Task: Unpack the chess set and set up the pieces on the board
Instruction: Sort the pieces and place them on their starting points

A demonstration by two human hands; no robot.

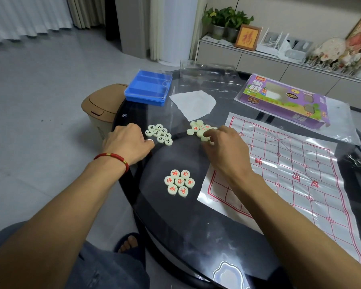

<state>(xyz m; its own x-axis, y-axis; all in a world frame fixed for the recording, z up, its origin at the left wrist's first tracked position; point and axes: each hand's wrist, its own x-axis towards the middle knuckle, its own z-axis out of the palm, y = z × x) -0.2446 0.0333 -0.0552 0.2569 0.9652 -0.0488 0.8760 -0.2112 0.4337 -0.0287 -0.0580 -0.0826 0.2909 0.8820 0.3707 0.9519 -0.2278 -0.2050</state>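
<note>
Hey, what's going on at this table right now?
A person is sorting Chinese chess pieces on a dark table. The right hand picks at a mixed pile; the left hand touches a piece beside the black-lettered group. A red-lettered group sits nearer. The board sheet has no pieces on it yet.

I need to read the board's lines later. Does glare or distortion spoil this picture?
Head view: glare streaks whiten the far part of the board sheet; the glossy table reflects light too; wide-angle bending curves the edges; pieces near the right hand look slightly blurred.
</note>
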